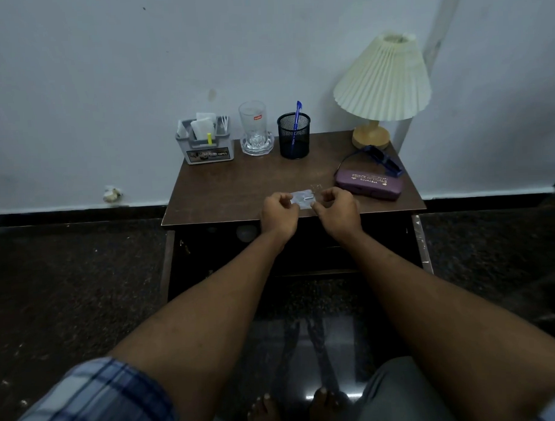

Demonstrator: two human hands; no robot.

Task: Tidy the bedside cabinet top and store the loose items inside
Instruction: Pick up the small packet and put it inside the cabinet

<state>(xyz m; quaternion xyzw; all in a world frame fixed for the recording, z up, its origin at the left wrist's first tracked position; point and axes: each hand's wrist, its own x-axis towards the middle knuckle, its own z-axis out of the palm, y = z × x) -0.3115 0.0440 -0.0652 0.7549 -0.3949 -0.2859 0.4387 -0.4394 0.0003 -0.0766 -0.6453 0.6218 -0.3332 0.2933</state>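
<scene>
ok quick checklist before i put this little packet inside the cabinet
1. Grip on silver packet: left hand and right hand both pinch it, ok.
2. Cabinet doors open: ok.
3. Free room inside: too dark, cannot tell.
4. Purple case clear of the right hand: apart, ok.
5. Cabinet top tidied: sunglasses and case lie loose, not ok.

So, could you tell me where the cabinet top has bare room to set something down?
The widest bare patch of the cabinet top is front left, between the grey organiser and the left hand. A narrower strip lies between the pen cup and the foil packet. The right side, with lamp, sunglasses and purple case, is crowded.
</scene>
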